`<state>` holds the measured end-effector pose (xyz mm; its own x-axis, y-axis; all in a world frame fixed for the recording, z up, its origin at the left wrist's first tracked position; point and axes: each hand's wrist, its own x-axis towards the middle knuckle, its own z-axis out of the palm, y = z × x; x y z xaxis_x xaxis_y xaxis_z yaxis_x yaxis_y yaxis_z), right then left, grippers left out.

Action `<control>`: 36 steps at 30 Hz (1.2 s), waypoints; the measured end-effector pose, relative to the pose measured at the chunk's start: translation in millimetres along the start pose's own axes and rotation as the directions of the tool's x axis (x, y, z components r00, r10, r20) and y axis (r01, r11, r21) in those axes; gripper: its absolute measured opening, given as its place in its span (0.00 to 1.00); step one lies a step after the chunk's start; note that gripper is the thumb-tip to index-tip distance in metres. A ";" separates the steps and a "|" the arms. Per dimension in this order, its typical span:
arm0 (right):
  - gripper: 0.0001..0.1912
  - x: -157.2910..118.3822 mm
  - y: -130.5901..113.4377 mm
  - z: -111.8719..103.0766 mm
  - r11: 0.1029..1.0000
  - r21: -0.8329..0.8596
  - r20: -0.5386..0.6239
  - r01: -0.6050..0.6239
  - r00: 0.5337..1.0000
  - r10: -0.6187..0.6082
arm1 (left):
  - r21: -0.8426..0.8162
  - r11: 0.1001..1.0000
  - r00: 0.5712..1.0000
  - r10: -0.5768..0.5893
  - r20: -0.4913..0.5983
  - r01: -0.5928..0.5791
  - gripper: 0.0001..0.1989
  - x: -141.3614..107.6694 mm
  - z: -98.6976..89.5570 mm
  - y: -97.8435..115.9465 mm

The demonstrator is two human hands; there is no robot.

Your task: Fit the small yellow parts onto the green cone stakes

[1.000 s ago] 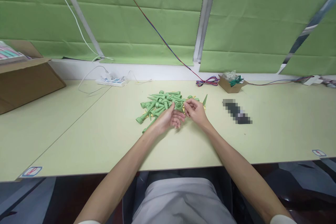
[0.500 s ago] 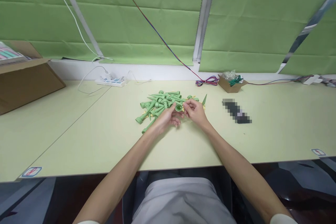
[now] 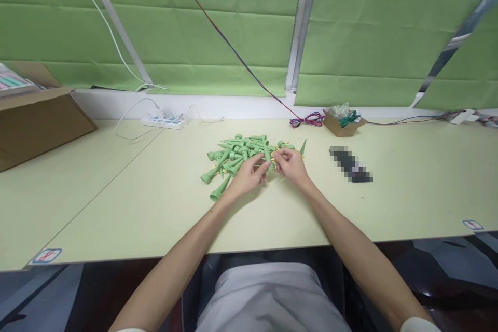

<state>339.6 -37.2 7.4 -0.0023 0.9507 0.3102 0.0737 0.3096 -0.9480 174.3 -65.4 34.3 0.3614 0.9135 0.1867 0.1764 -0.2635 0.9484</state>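
Observation:
My left hand [image 3: 251, 175] is closed round a green plastic watering spike [image 3: 266, 149], whose narrow end points up and away from me. Close beside it, the fingers of my right hand [image 3: 290, 165] are pinched together near the spike's lower part. Whatever they grip is too small or too hidden to make out. Behind both hands spreads a pile of similar green spikes [image 3: 221, 158], cone-shaped with wide round ends. Small yellow pieces [image 3: 287, 143] lie among and beside the pile, partly covered by my right hand.
A cardboard box [image 3: 42, 122] stands at the left, and a small open carton [image 3: 339, 125] with plastic bags sits at the back. A power strip [image 3: 165, 121] and coiled wires [image 3: 307, 120] lie along the wall. To the right is a blurred dark object [image 3: 350, 165].
The spike in my left hand has turned: its round open end faced me before, and now its narrow end stands up. My right hand stays close to it.

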 end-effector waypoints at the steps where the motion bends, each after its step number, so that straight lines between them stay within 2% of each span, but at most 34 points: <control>1: 0.23 0.2 1.0 -0.1 1.000 -0.012 -0.007 -0.008 1.000 0.008 | 0.028 1.000 1.000 0.009 -0.012 -0.009 0.15 -0.2 0.5 -0.1; 5: 0.23 0.8 1.6 1.5 1.000 0.011 -0.006 -0.020 1.000 0.020 | 0.107 0.994 0.999 0.041 -0.035 -0.037 0.12 0.5 1.5 -2.4; 13: 0.25 -0.6 -4.7 4.9 0.997 0.073 0.012 0.015 1.000 -0.016 | 0.132 0.991 0.998 0.038 -0.054 -0.031 0.13 2.1 1.2 -2.9; 19: 0.23 0.7 2.3 3.3 0.996 0.084 -0.002 0.016 1.000 -0.016 | 0.144 0.989 0.992 -0.007 -0.124 0.025 0.18 3.6 2.9 -8.3; 22: 0.23 1.6 1.9 3.0 0.995 0.093 -0.020 0.020 1.000 -0.018 | 0.144 0.989 0.984 -0.019 -0.180 0.046 0.17 5.3 1.8 -13.1; 25: 0.24 1.9 -0.5 3.1 0.995 0.093 -0.029 0.024 0.999 -0.022 | 0.055 0.993 0.974 -0.093 -0.207 0.106 0.23 7.1 -0.4 -13.9; 28: 0.23 0.9 -2.1 2.9 0.995 0.080 -0.018 0.056 0.998 -0.054 | -0.100 0.960 0.958 -0.271 -0.094 0.261 0.30 7.6 -2.3 -9.8; 31: 0.21 -1.2 -3.7 2.8 0.993 0.049 0.027 0.103 0.994 -0.104 | -0.217 0.881 0.907 -0.411 0.090 0.421 0.36 6.9 -3.6 -5.6; 33: 0.21 -2.9 -5.6 3.0 0.990 0.029 0.061 0.138 0.988 -0.140 | -0.267 0.837 0.878 -0.447 0.170 0.477 0.37 6.5 -4.3 -5.2; 36: 0.20 -4.8 -8.2 3.0 0.985 -0.003 0.089 0.170 0.982 -0.169 | -0.316 0.807 0.867 -0.453 0.208 0.498 0.36 6.6 -5.4 -7.7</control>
<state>336.0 -44.2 13.4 -0.1033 0.8827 0.4584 0.0753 0.4664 -0.8813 170.4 -55.7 29.6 0.4237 0.8468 -0.3215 0.0329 0.3403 0.9397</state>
